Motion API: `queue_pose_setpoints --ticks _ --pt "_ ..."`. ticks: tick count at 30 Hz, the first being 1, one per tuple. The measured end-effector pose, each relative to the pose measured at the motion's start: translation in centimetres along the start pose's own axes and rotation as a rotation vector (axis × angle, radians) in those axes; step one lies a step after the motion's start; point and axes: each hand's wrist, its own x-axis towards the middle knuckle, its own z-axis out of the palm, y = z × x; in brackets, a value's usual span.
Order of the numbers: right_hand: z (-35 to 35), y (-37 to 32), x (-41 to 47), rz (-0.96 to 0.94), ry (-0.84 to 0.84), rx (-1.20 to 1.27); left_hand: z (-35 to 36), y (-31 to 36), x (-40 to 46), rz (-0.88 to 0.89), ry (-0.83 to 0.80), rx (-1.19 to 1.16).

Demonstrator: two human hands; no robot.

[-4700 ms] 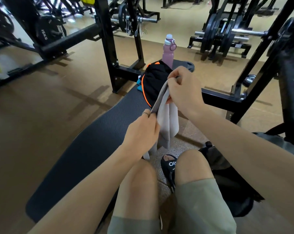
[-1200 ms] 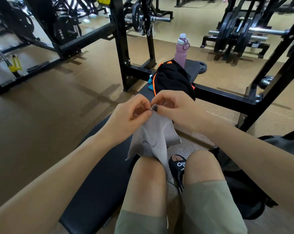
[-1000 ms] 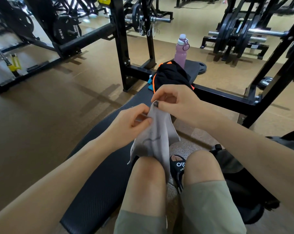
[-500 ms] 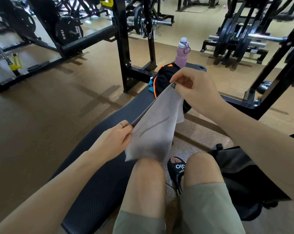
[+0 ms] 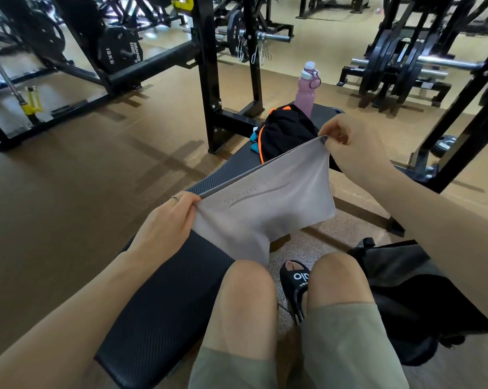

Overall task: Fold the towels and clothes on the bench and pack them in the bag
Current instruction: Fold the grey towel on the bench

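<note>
I watch the left hand [image 5: 167,223] and right hand [image 5: 352,141] each pinch a corner of the grey towel [image 5: 265,203], stretched above the bench [image 5: 164,299]. Folding looks barely begun: the black clothes [image 5: 286,133] lie heaped farther along the bench, the bag [image 5: 400,279] beside it unpacked.

A pale grey cloth towel [image 5: 265,203] hangs stretched above the black ribbed bench [image 5: 164,299], its top corners pinched by the left hand [image 5: 167,223] and right hand [image 5: 349,144]. At the bench's far end lie black orange-trimmed clothes [image 5: 284,133] beside an upright pink bottle [image 5: 306,91].
</note>
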Motion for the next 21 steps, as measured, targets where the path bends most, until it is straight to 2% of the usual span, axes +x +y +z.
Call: queue_pose_setpoints --ticks 7,12,18,21 --pt "-0.3 1.7 0.0 0.149 -0.02 0.009 -2.3 0.2 1.6 0.047 0.067 0.01" --pt "-0.3 2.3 0.5 0.303 -0.032 0.227 -3.9 0.3 3.1 0.148 0.061 0.081" --pt "-0.5 1.6 1.3 0.288 -0.028 0.258 -6.0 0.0 4.6 0.223 0.131 0.25" --pt "-0.5 1.3 1.7 0.275 -0.038 0.26 -6.8 0.0 4.5 0.295 0.067 0.379"
